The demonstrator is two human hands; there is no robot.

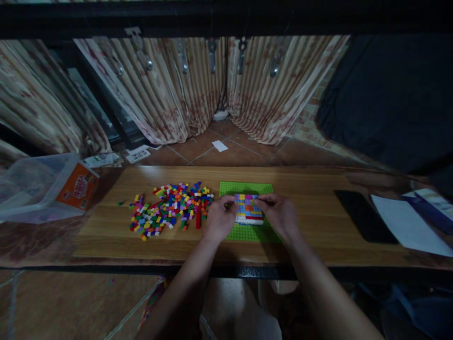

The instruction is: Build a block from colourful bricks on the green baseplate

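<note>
Multicoloured brick block put together, many bricks loose

The brick block [249, 208] is over the middle of the green baseplate [244, 187], its rows packed closely and its near side white; whether it is pressed on or lifted slightly, I cannot tell. The left hand [220, 220] has fingers bent in at the block's left edge, the right hand [282, 215] at its far right corner; both touch it, but how firmly they pinch is unclear. Assembly looks well along within the block, though whether it is complete cannot be judged. Left of the baseplate, a wide heap of loose bricks [170, 206] remains unjoined on the wooden tabletop [311, 189].
</note>
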